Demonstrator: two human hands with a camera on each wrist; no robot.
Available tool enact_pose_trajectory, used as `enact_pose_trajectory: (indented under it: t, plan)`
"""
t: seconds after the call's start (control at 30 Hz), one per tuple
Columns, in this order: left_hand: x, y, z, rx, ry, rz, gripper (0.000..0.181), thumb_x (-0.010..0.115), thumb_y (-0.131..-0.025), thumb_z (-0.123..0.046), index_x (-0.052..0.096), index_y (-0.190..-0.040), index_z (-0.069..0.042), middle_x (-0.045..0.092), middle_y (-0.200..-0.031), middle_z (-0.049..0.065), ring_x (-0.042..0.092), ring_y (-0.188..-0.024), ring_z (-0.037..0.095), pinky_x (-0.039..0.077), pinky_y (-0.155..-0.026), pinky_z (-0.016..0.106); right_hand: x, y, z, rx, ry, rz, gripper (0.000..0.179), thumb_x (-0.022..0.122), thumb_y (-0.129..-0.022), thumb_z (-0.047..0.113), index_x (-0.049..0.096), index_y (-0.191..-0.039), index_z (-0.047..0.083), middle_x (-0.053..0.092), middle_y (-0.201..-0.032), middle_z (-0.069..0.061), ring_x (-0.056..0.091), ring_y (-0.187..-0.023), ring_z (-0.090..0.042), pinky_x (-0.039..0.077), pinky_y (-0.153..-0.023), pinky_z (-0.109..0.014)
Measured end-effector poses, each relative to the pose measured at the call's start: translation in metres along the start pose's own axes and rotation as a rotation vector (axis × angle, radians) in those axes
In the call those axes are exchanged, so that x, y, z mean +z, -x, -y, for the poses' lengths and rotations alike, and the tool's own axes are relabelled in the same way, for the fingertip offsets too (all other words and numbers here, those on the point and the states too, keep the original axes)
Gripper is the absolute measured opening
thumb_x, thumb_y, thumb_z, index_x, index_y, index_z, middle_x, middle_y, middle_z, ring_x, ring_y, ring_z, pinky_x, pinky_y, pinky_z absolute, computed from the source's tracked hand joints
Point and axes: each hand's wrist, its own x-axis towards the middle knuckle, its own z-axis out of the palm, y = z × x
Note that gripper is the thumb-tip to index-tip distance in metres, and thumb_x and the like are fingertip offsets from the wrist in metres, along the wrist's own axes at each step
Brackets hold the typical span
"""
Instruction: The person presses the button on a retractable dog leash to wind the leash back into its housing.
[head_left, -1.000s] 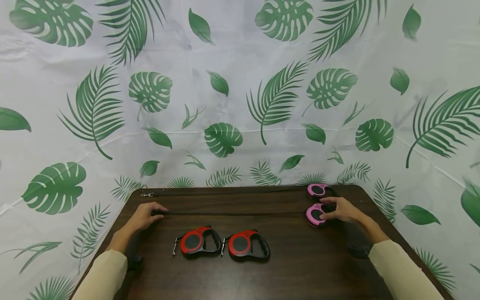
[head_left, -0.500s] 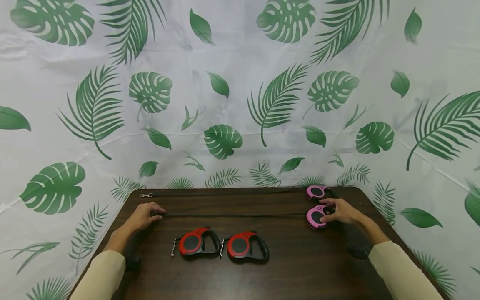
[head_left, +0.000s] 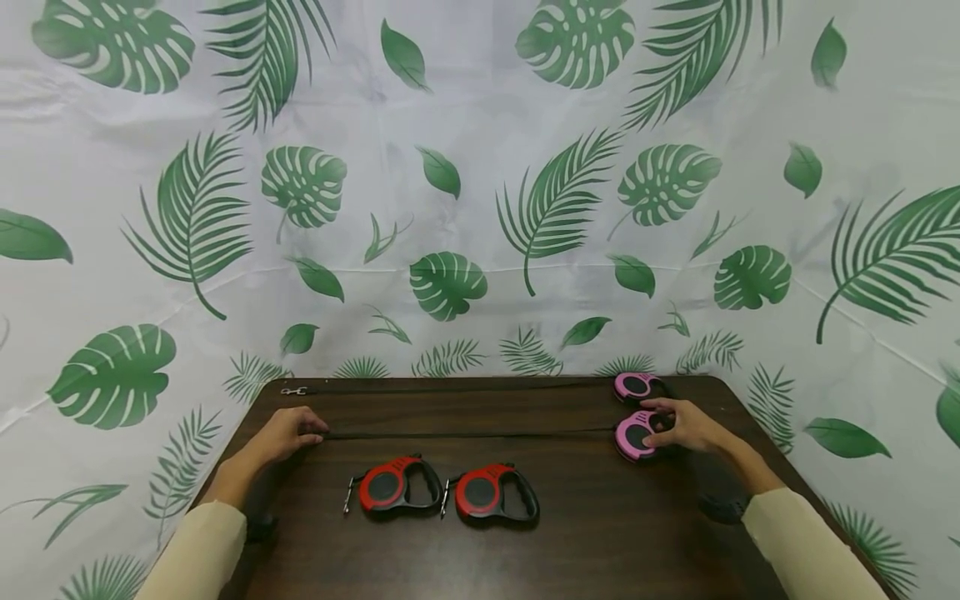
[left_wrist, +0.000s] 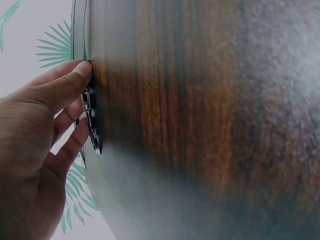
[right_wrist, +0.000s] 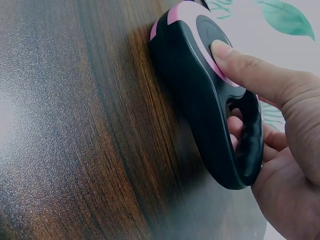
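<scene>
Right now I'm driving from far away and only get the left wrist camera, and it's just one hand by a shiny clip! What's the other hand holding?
Observer: The right hand is holding a pink-and-black leash.
Operator: Cool! Are there any leashes that aren't pink?
Observer: Yep. The head view shows a red leash lying on the table right beside another red one, and neither hand is touching them.

head: soft, slightly dim light | faint sheen on near bench (head_left: 600,542) | both wrists: whitish glare, grainy, hazy
</scene>
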Motion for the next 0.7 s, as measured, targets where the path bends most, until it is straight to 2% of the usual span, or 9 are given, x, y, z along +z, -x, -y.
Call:
enact_pose_trajectory:
  t: [0.23, 0.47, 0.7]
  plan:
    - [0.0025, 0.0012, -0.0006, 0.008, -0.001, -0.005, 0.012, 0.088, -0.082, -0.004, 0.08, -0.09, -0.004, 0.071, -0.082, 0.0, 0.064, -0.073, 0.012, 0.055, -0.069, 0.036, -0.0016, 0.0012, -0.0021, 0.018, 0.02, -0.025, 0.087, 0.092, -0.082, 0.036, 0.053, -0.151, -0.001, 0.06, -0.135, -0.032, 0.061, -0.113, -0.04, 0.051, -0.1, -0.066]
    - [0.0016, -0.0003, -0.0041, 0.024, -0.031, 0.002, 0.011, 0.088, -0.082, -0.003, 0.079, -0.088, -0.007, 0.073, -0.084, 0.0, 0.071, -0.081, 0.022, 0.058, -0.075, 0.043, -0.0029, 0.0019, -0.0021, 0.006, 0.026, -0.044, 0.087, 0.092, -0.082, 0.037, 0.054, -0.15, 0.0, 0.055, -0.145, -0.034, 0.055, -0.126, -0.049, 0.045, -0.104, -0.072]
    - [0.0005, -0.0005, -0.008, 0.039, -0.056, 0.056, 0.009, 0.085, -0.086, -0.004, 0.076, -0.091, -0.005, 0.071, -0.089, 0.003, 0.072, -0.084, 0.026, 0.059, -0.075, 0.043, -0.0035, 0.0041, 0.0009, -0.009, 0.056, -0.062, 0.081, 0.093, -0.081, 0.037, 0.058, -0.145, 0.001, 0.059, -0.14, -0.031, 0.055, -0.125, -0.05, 0.044, -0.104, -0.074]
